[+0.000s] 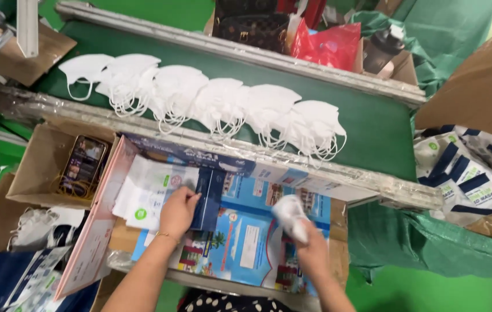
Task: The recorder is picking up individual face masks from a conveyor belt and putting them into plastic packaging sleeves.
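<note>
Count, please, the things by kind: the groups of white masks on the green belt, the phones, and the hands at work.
Mask groups on the green belt: 6, first at
Phone: 1
Hands: 2, left hand on a pouch, right hand holding a mask
Total: 9
</note>
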